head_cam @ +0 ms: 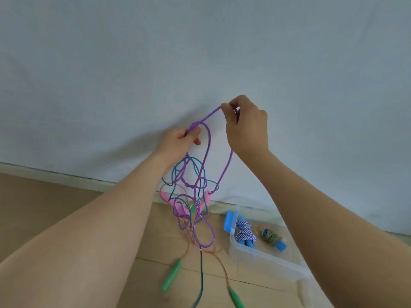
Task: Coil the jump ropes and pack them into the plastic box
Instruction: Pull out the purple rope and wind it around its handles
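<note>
Purple jump rope (pixel 209 138) is held up in front of the wall, hanging in a loose tangle. Left hand (pixel 180 141) pinches it at a knot-like crossing, and right hand (pixel 246 125), at 2 o'clock from the left, grips a taut strand with curled fingers. Its pink handles (pixel 165 196) dangle at 6 o'clock, caught up with a teal rope (pixel 175 172) and a thin brownish rope (pixel 222 270) that trail to the floor (pixel 66 207), with green handles (pixel 171 274) lying there. Plastic box (pixel 266 261) sits on the floor at 4 o'clock from the tangle and holds two coiled bundles, one blue-and-white (pixel 244 232). Judgement: two ropes are packed. About three are left to separate, coil and pack, and the purple one is not yet free.
</note>
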